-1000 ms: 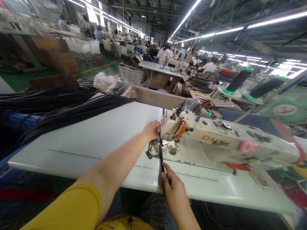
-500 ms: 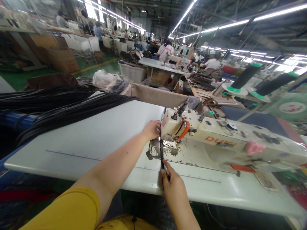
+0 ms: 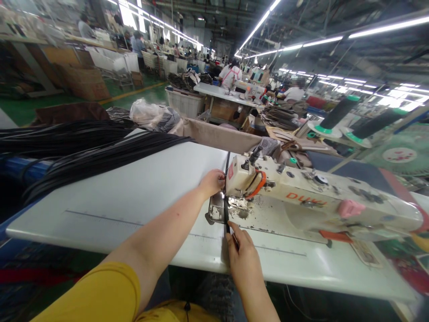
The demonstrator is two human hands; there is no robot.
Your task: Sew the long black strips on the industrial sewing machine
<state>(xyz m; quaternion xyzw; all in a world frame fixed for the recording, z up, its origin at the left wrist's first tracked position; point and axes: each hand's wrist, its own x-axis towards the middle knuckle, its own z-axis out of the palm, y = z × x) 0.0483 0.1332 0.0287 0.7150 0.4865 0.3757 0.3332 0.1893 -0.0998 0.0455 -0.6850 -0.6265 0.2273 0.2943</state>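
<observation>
A narrow black strip (image 3: 226,210) runs front to back under the needle end of a white sewing machine (image 3: 278,183). Behind the needle area, beside the machine head, my left hand (image 3: 213,182) has its fingers closed at the strip; the machine partly hides the fingertips. Nearer me, my right hand (image 3: 244,252) guides the strip's near part, index fingertip on it and thumb close by. Something small and dark shows within the curled right fingers, too unclear to name. The strip's far part shows beyond my left hand, flat on the white table (image 3: 134,188).
A thick bundle of black strips (image 3: 100,156) lies over the table's left side. Behind the table stands a beige-lined bin (image 3: 221,134). Dark thread cones (image 3: 338,114) rise at right. A pink object (image 3: 350,208) sits on the machine arm. Other people work farther back.
The black strip has shifted away from me through the machine; more of it shows behind the head. My right fingertips moved slightly forward, while my left hand stayed nearly in place.
</observation>
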